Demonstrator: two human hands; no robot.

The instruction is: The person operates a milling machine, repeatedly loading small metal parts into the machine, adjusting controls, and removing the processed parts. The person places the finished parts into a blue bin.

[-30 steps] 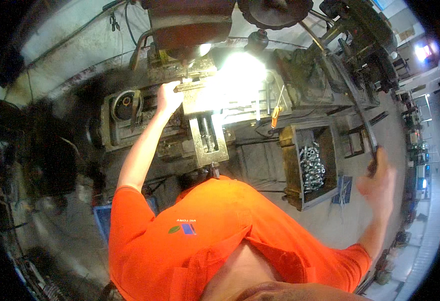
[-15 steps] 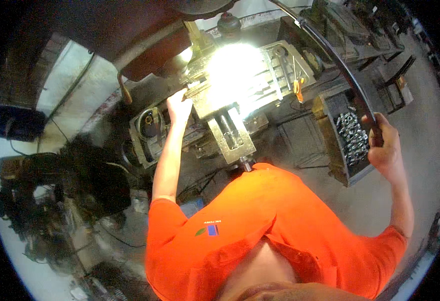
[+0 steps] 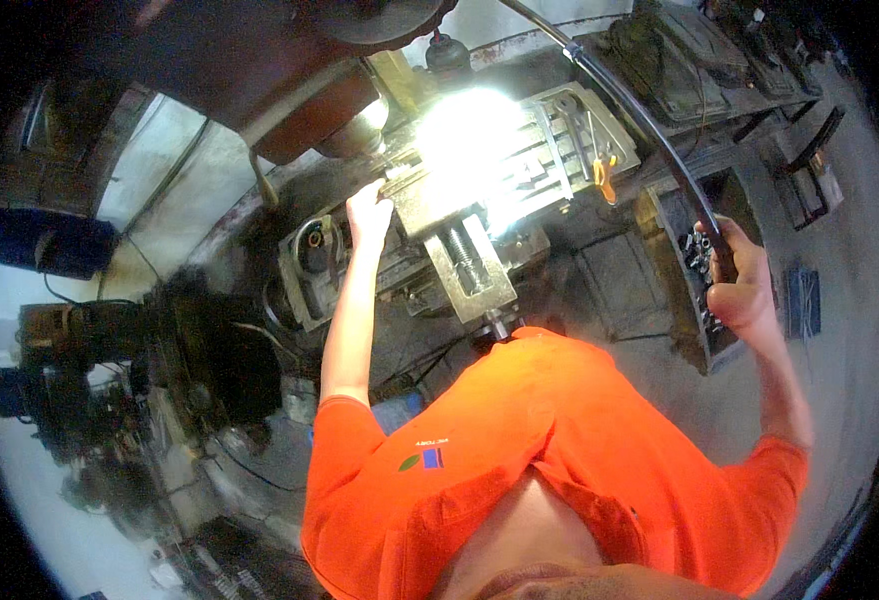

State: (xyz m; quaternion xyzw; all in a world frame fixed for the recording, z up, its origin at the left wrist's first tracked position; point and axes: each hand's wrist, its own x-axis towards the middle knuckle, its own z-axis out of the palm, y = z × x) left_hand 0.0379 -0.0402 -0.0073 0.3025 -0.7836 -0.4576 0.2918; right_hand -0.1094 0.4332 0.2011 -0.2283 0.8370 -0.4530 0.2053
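Note:
My left hand (image 3: 368,215) rests on the left end of a metal vise (image 3: 464,250) clamped on a machine table, under a glaring work light. It touches the vise jaw area; what is under the fingers is washed out. My right hand (image 3: 741,280) is closed around the lower end of a long black curved lever (image 3: 639,120) that arcs up toward the machine head. An orange shirt fills the lower middle of the view.
A dark metal bin (image 3: 694,255) of small metal parts stands just left of my right hand. Wrenches and an orange-handled tool (image 3: 604,170) lie on the table's right part. Dark machinery (image 3: 199,350) crowds the left, and the machine head (image 3: 289,80) hangs above.
The view has swung, so the machine sits higher and more to the right. My right hand stays on the lever, now lower along it. My left hand remains at the vise.

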